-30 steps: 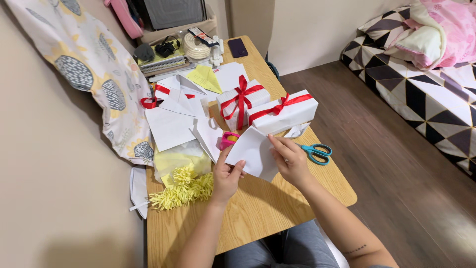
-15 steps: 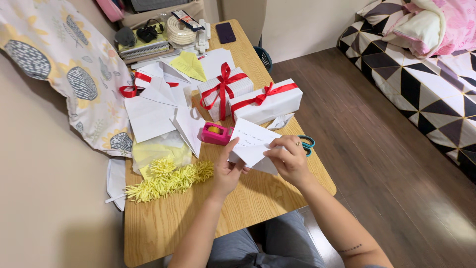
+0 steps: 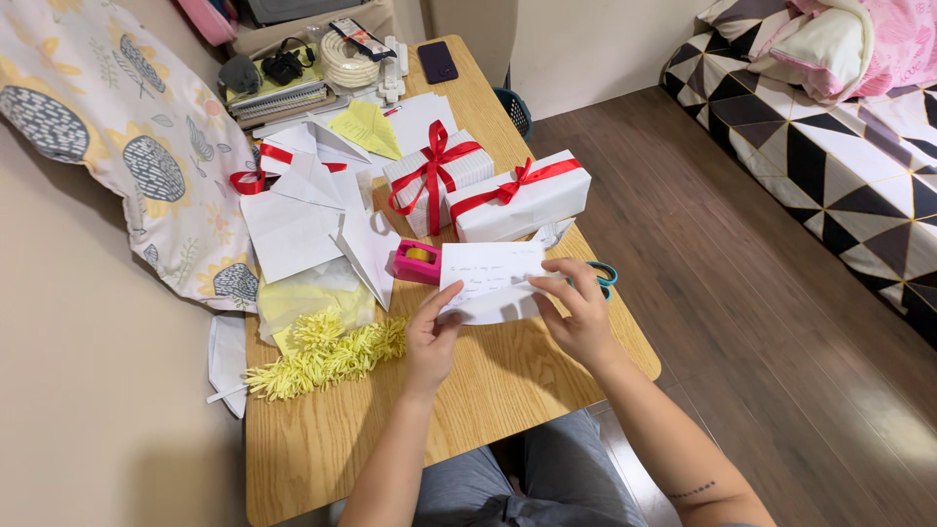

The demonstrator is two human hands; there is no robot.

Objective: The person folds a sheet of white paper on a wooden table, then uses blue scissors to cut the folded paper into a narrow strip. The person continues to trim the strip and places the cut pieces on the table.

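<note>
Both hands hold a white handwritten paper note [image 3: 490,278] just above the wooden table [image 3: 508,390]. My left hand [image 3: 429,337] pinches its lower left corner, and my right hand [image 3: 576,307] grips its right edge. Right behind the note lies a pink tape dispenser [image 3: 418,262]. Blue-handled scissors [image 3: 605,274] peek out behind my right hand. Two white gift boxes with red ribbons [image 3: 434,181] [image 3: 519,198] stand beyond the note.
Yellow shredded paper [image 3: 327,353] and yellow tissue [image 3: 307,298] lie at the left. White paper sheets [image 3: 293,224] spread further back. Notebooks, a cable coil [image 3: 346,66] and a phone [image 3: 437,60] sit at the far end. A floral cushion [image 3: 117,146] leans left; a bed [image 3: 839,117] stands right.
The note has been turned and flattened so that its written face points up, now held wide between both hands. The view has shifted slightly.
</note>
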